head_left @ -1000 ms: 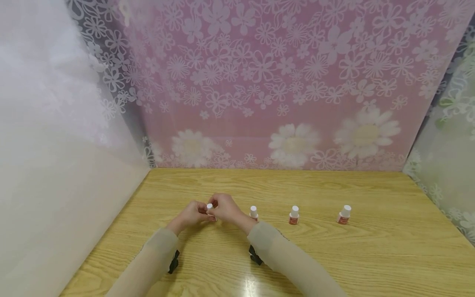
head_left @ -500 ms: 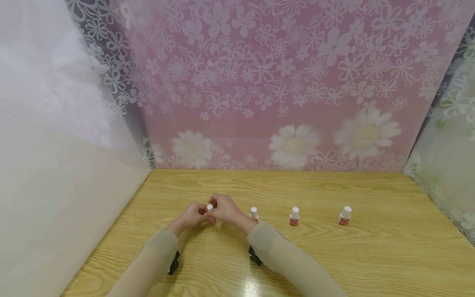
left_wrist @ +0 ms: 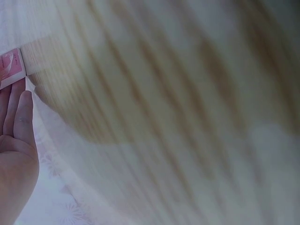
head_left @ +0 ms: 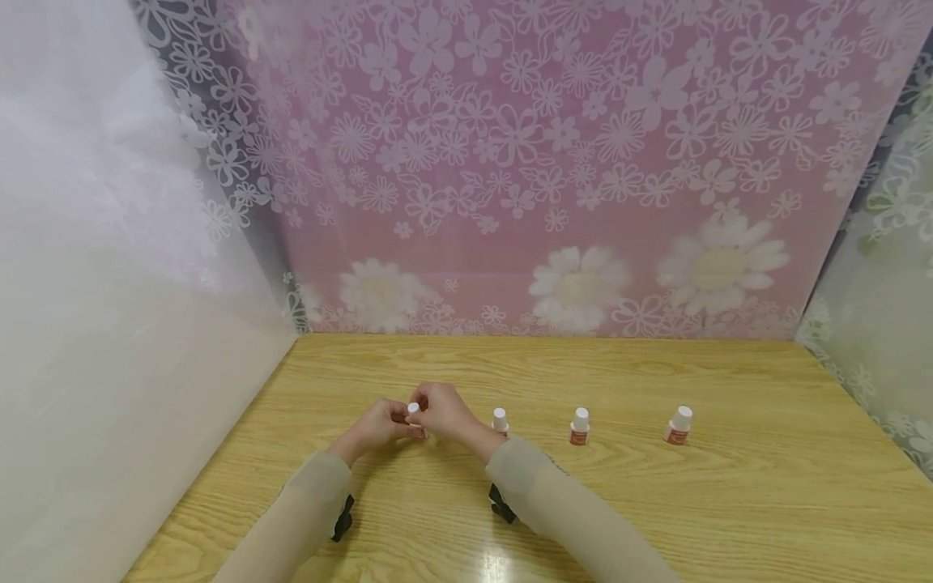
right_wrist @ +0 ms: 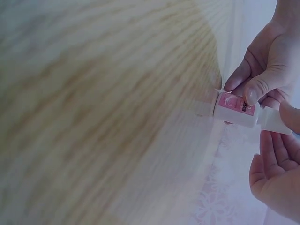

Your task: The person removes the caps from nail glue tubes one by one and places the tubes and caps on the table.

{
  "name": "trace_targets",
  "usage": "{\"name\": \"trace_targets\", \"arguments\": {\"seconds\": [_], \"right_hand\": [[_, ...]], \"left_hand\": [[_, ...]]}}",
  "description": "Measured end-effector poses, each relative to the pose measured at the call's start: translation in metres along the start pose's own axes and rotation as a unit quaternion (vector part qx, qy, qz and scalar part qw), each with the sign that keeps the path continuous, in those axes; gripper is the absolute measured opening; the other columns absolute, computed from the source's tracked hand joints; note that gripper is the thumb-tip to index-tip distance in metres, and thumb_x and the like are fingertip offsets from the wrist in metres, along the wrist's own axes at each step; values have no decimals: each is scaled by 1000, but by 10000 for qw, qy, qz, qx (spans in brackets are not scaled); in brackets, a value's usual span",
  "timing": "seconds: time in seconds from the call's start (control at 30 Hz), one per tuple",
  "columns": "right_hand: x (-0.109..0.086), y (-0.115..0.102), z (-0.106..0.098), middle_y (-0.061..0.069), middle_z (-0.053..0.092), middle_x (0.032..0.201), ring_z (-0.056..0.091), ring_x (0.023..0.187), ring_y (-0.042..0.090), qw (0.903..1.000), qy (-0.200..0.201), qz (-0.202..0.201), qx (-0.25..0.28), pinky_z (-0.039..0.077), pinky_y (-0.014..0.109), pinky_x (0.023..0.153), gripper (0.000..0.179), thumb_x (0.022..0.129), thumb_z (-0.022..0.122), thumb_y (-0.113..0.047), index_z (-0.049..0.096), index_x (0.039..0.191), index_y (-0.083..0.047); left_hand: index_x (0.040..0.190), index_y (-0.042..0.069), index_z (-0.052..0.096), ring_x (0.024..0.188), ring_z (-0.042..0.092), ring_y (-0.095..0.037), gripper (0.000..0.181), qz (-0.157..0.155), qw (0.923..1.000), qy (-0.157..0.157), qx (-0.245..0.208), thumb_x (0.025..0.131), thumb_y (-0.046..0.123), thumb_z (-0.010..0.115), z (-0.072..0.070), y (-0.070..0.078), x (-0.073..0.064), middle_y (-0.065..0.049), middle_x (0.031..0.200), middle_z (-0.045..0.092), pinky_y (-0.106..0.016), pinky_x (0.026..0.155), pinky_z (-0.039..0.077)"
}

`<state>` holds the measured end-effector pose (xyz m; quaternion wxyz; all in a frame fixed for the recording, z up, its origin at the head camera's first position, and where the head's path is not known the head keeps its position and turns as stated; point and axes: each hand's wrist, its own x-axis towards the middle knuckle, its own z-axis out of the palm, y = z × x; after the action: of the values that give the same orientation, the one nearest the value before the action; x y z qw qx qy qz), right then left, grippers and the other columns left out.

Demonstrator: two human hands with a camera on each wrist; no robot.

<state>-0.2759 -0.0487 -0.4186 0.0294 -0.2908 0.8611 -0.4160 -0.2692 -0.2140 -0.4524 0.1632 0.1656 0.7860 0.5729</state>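
A small white bottle [right_wrist: 236, 110] with a pink-red label stands on the table at left of centre in the head view, between both hands. My left hand [head_left: 377, 425] holds its body, the thumb lying along the label in the right wrist view. With thumb and fingers, my right hand [head_left: 443, 413] pinches the bottle's white cap [head_left: 413, 408] from above. In the left wrist view only part of the left hand [left_wrist: 18, 140] shows, beside the labelled bottle [left_wrist: 10, 69] at the left edge.
Three similar white-capped bottles stand in a row to the right: one [head_left: 500, 419] partly behind the right forearm, another [head_left: 579, 427] mid-table, the last [head_left: 679, 427] farther right. The wood-grain table [head_left: 619, 518] meets a pink flowered sheet [head_left: 474, 202] behind and a pale sheet [head_left: 131, 340] at left.
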Motion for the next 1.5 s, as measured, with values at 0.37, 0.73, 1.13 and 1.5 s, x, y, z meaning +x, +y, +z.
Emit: {"name": "trace_targets", "arguments": {"seconds": [0.37, 0.73, 1.13, 1.5], "right_hand": [[-2, -3, -3, 3, 61, 90, 54, 85, 15, 9991, -339, -86, 219, 44, 25, 68, 15, 81, 59, -2, 64, 95, -3], [-2, 3, 2, -4, 52, 67, 46, 59, 8, 9998, 30, 163, 94, 40, 21, 52, 20, 73, 73, -16, 55, 77, -9], [0, 2, 2, 1, 61, 78, 54, 73, 11, 9997, -104, -33, 212, 44, 21, 60, 9, 77, 63, 0, 64, 85, -5], [-1, 2, 2, 1, 57, 81, 52, 71, 12, 9997, -90, 61, 199, 44, 23, 61, 22, 75, 70, -11, 57, 91, -4]], "left_hand": [[97, -10, 61, 85, 61, -31, 17, 5, 10000, -45, 44, 83, -3, 58, 0, 2, 0, -19, 90, 64, -37, 79, 46], [89, -6, 62, 82, 62, -26, 13, 474, 9986, -201, 67, 86, 6, 57, -1, -1, -1, -16, 84, 65, -34, 76, 47], [94, -6, 62, 85, 61, -27, 14, -93, 9999, -27, -48, 82, 1, 60, 0, 0, 1, -15, 89, 65, -35, 78, 46], [90, -7, 62, 83, 62, -26, 10, 31, 9999, -62, 83, 85, 0, 56, -1, -1, 1, -14, 85, 65, -34, 78, 47]]}}
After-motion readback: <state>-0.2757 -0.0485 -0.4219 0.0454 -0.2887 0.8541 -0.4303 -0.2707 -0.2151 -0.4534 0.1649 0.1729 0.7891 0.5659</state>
